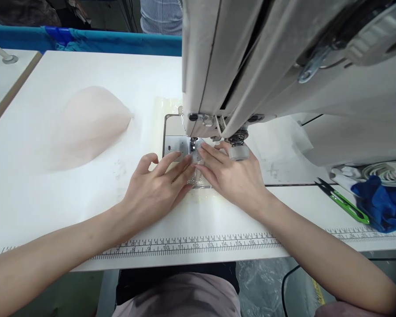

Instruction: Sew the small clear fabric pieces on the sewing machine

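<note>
Reaching in from the near edge of the white surface, two bare arms met below the machine. The left hand was loosely spread, its fingers gently bent and tips at the shiny metal plate; the right hand lay flatter, fingers extended toward the foot. Neither was closed round anything; whether thin material lay under the fingertips could not be told. The plate sat well in from the near edge, with clear, wrinkled film along its left side. Printed beside the near edge ran a ruler, its larger black numerals legible from 7 to 17 between the forearms. Toward the left edge lay a pale pink cup, rounded, tapering rightward to a point, its lower outline blurred. Near the right edge rested snips with dark blades and smooth green handles, close against crumpled blue cloth; behind lay coiled white tape. Blue fabric bordered the far edge, and beyond showed a person's striped garment.
</note>
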Demonstrator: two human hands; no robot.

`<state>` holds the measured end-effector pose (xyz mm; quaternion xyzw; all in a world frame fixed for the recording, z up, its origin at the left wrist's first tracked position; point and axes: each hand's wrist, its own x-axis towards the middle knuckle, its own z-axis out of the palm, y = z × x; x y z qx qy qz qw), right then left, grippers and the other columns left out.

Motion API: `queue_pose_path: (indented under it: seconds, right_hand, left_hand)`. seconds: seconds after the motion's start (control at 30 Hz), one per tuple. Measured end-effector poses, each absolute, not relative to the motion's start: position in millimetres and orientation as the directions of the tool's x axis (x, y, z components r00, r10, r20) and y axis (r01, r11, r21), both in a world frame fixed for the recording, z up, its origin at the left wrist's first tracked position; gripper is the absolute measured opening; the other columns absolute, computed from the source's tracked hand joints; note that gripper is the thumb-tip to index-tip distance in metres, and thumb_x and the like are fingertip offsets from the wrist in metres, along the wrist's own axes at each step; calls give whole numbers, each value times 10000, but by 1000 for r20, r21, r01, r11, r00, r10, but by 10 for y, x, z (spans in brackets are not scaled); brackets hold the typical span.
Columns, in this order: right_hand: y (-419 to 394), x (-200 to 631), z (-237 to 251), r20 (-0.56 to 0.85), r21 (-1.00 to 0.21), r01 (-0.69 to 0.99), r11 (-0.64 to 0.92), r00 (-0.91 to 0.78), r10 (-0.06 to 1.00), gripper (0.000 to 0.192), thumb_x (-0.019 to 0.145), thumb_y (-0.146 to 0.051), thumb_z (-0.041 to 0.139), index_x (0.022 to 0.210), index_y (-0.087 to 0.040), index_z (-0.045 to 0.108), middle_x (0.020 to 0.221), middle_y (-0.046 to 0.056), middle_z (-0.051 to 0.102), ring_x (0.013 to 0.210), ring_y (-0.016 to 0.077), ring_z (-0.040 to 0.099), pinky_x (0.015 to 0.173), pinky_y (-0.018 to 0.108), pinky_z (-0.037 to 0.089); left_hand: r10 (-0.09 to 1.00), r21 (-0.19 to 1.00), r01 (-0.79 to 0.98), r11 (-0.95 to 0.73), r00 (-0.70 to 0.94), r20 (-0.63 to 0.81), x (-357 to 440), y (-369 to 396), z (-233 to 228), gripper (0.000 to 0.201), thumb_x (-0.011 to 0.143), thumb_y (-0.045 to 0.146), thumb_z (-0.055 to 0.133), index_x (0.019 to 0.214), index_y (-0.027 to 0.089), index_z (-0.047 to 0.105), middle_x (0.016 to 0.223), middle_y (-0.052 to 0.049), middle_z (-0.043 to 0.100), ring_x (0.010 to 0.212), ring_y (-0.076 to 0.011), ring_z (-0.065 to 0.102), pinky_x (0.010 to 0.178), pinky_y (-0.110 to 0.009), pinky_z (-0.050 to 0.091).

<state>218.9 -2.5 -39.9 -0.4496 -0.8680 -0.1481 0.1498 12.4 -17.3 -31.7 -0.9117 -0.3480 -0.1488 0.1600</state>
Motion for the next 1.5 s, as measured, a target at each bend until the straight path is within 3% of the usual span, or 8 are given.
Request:
queue_pose_path:
  seconds: [0.47, 0.77, 1.07, 1.2, 1.27, 1.33, 1.4, 1.5]
  right_hand:
    - [16, 2190, -412, 325, 124, 847, 516, -526, 785, 412, 1038, -357, 378, 1211, -151, 690, 1042, 90, 763, 1120, 255, 562, 894, 388, 351]
    - [12, 2191, -408, 368, 139, 845, 516, -528, 766, 375, 1033, -335, 396, 1207, -152, 674, 1187, 54, 724, 1105, 242, 576, 889, 374, 373]
    - [47, 2215, -427, 392, 122, 834, 539, -539, 746, 341, 1009, -318, 453, 1235, -161, 654, 1196, 85, 716, 1116, 262, 582, 902, 404, 398]
    - [-50, 2230, -299, 368, 12, 803, 595, -557, 744, 299, 991, -366, 497, 1090, -178, 707, 1012, 70, 757, 1015, 237, 620, 867, 374, 405]
    - [-116, 2235, -202, 284, -106, 772, 627, -580, 763, 293, 925, -447, 601, 996, -185, 714, 994, 56, 741, 919, 218, 634, 788, 342, 423]
    - [-168, 2234, -120, 161, -214, 761, 613, -591, 790, 225, 900, -404, 646, 954, -193, 700, 1018, 38, 718, 832, 184, 639, 691, 300, 420]
    - [-192, 2227, -76, 88, -285, 781, 556, -556, 827, 136, 943, -298, 585, 926, -202, 681, 1005, 14, 709, 753, 145, 633, 602, 263, 387]
    - [-182, 2209, -83, 107, -370, 812, 451, -445, 889, 175, 990, -271, 494, 943, -203, 648, 889, -5, 713, 632, 116, 596, 541, 243, 338]
  left_hand:
    - [601, -200, 704, -681, 694, 396, 142, -123, -370, 264, 1002, 270, 493, 1212, 178, 622, 1263, -63, 679, 1233, -229, 586, 883, -419, 397]
    - [607, -184, 708, -682, 688, 397, 134, -114, -374, 289, 1001, 280, 495, 1250, 185, 606, 1257, -73, 684, 1278, -234, 557, 911, -409, 416]
    - [632, -58, 709, -703, 661, 404, 112, -72, -378, 309, 989, 251, 505, 1270, 187, 617, 1268, -98, 676, 1311, -282, 530, 933, -437, 431]
    - [646, -33, 716, -698, 649, 401, 115, -69, -378, 298, 968, 250, 539, 1246, 204, 635, 1268, -100, 674, 1244, -299, 567, 906, -451, 434]
    - [623, -52, 699, -713, 665, 412, 109, -62, -376, 262, 964, 230, 535, 1192, 193, 659, 1221, -85, 696, 1153, -278, 607, 877, -431, 435]
    - [589, -38, 660, -750, 693, 416, 97, -47, -364, 251, 962, 188, 505, 1149, 187, 673, 1164, -61, 717, 1068, -243, 628, 844, -405, 435]
    - [590, 41, 625, -780, 711, 382, 84, -24, -335, 275, 953, 179, 471, 1137, 186, 676, 1156, -52, 711, 1046, -230, 623, 829, -400, 432]
    - [643, 199, 611, -766, 718, 268, 92, 44, -281, 329, 916, 268, 478, 1174, 173, 658, 1184, -80, 674, 1055, -260, 601, 835, -427, 436]
